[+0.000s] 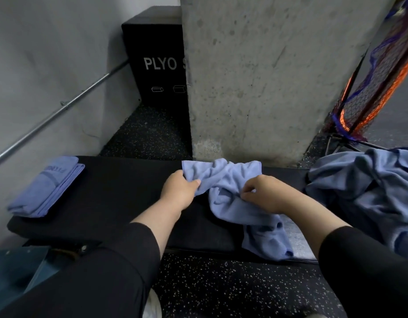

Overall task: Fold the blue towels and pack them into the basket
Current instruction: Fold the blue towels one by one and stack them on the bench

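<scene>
nearest: black sleeves on both forearms, over a dark speckled floor (233, 288); left hand (179, 190) has fingers curled round a bunched edge of the crumpled blue towel (233, 191), thumb on top; right hand (261, 191) pinches a fold of the same towel w/ curled fingers, just beside the left; towel lies rumpled on the black padded table (120, 198), its near end hanging over the front edge toward the floor; far edge of it reaches the base of the concrete pillar (267, 76); at the table's left end, well apart from the hands, a folded blue towel (45, 188) lies flat, w/ stitched lettering along it, too blurred to read; at the right end a heap of unfolded blue towels (368, 191), loose and rumpled; whether it sits in a container, can't tell; behind the heap, an orange & blue mesh net (377, 83) leans upright beside the pillar; farther back, left of the pillar, a black box (157, 53) w/ white print "plyo s", rest hidden by the pillar, & two small box outlines below; metal pipe (60, 106) runs along the grey wall at left.
</scene>
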The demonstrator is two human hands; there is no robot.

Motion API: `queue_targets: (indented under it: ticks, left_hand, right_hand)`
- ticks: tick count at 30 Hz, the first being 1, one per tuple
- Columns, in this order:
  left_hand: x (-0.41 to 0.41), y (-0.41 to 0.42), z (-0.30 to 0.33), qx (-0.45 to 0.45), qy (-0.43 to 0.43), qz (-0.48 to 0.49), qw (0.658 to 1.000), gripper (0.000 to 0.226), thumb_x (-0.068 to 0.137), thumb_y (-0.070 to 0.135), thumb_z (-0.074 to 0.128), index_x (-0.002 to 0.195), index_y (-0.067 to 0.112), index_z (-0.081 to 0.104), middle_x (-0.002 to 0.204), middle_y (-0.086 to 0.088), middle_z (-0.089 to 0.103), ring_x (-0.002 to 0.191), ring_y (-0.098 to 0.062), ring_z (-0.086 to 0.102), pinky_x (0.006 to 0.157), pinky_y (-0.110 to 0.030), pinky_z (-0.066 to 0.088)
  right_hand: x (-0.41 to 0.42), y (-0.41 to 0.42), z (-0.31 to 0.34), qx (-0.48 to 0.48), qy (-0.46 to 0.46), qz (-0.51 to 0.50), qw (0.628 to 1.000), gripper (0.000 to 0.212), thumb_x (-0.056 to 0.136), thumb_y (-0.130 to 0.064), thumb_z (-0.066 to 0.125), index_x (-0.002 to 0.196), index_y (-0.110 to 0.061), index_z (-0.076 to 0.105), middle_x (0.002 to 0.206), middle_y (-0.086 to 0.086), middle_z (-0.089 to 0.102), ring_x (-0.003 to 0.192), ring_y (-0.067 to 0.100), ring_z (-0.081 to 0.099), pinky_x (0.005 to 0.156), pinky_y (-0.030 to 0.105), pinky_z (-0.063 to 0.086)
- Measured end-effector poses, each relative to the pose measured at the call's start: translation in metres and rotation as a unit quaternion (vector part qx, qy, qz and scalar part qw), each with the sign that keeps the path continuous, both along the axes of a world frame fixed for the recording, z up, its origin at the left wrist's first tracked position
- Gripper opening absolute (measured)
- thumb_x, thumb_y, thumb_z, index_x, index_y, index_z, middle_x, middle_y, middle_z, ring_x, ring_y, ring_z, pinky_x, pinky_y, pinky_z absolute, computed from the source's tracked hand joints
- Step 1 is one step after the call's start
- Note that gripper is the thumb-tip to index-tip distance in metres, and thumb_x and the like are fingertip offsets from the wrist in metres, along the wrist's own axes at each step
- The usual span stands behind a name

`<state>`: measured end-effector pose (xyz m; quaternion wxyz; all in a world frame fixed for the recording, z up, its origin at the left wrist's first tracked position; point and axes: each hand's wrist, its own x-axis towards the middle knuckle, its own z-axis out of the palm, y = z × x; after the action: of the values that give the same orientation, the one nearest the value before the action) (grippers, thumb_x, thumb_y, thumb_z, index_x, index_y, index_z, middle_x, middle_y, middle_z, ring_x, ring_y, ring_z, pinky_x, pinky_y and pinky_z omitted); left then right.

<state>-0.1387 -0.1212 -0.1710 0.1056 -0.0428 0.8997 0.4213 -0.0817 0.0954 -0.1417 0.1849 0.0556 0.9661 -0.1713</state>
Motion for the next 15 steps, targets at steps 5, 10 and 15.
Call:
queue_targets:
  ticks: [5, 10, 15]
  left_hand:
    - [-0.002, 0.001, -0.008, 0.082, -0.048, 0.082, 0.992, 0.022, 0.092, 0.022, 0.07, 0.086, 0.0, 0.069, 0.077, -0.005, 0.059, 0.073, -0.018, 0.052, 0.064, -0.028, 0.04]
    - [-0.005, 0.003, 0.005, 0.063, 0.074, 0.101, 0.99, 0.015, 0.094, 0.026, 0.066, 0.09, 0.013, 0.072, 0.085, -0.002, 0.07, 0.078, -0.019, 0.063, 0.067, -0.032, 0.049]
    - [-0.005, 0.002, 0.016, 0.127, 0.103, 0.07, 0.984, 0.019, 0.101, 0.029, 0.057, 0.096, 0.012, 0.065, 0.086, 0.0, 0.065, 0.074, -0.011, 0.055, 0.062, -0.025, 0.043]
  right_hand:
    - [0.0, 0.014, -0.012, -0.03, 0.081, -0.152, 0.985, 0.025, 0.092, -0.038, 0.062, 0.099, -0.015, 0.064, 0.092, 0.005, 0.071, 0.087, 0.024, 0.066, 0.068, 0.03, 0.046]
    - [-0.005, 0.021, -0.033, -0.034, 0.06, -0.211, 0.975, 0.039, 0.084, -0.056, 0.063, 0.07, -0.021, 0.056, 0.069, -0.001, 0.063, 0.075, 0.026, 0.062, 0.068, 0.034, 0.05]
    - [-0.014, 0.004, -0.036, -0.044, 0.032, -0.252, 0.966, 0.021, 0.084, -0.04, 0.064, 0.079, -0.021, 0.057, 0.081, -0.002, 0.063, 0.083, 0.026, 0.059, 0.083, 0.037, 0.044]
